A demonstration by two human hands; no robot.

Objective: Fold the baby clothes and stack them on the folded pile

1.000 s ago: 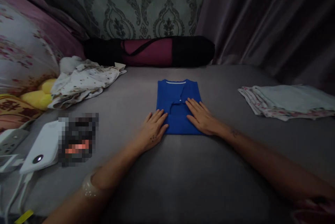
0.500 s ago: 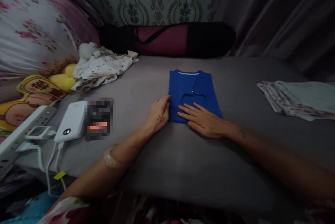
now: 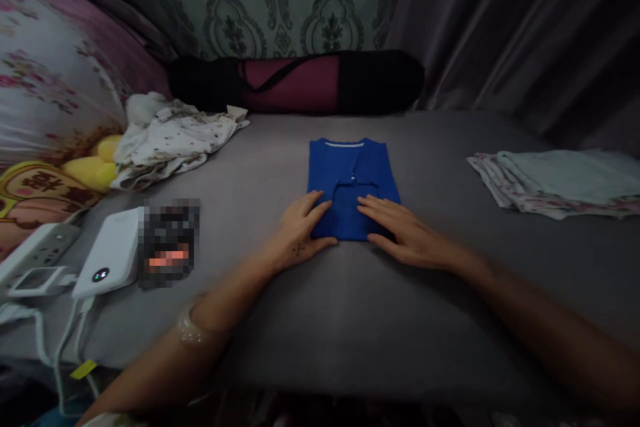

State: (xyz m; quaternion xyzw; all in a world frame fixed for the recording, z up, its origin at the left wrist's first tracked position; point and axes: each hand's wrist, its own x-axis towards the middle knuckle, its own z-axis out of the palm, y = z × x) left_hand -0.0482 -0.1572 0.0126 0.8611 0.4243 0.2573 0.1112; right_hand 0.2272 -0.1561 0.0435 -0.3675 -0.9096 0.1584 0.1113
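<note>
A blue shirt (image 3: 345, 167), folded into a neat rectangle, lies flat on the grey bed sheet (image 3: 340, 320) with its collar at the far end. My left hand (image 3: 301, 230) rests at its near left corner, fingers spread, the tips on the cloth and the thumb along the near edge. Over the near right corner lies my right hand (image 3: 403, 230), its fingers stretched out on the fabric. Neither hand grips the shirt. The fingers cover parts of both side edges.
Folded pale clothes (image 3: 565, 177) lie at right, a crumpled dotted cloth (image 3: 173, 140) at far left. A black and maroon bag (image 3: 295, 84) lies along the back. Near left are a white power bank (image 3: 110, 250), a pixelated dark object (image 3: 170, 240), cables and a power strip (image 3: 43, 250).
My right hand has slid from the shirt's middle toward its right edge. My left hand has opened, its thumb now along the near edge. The camera view has shifted somewhat right.
</note>
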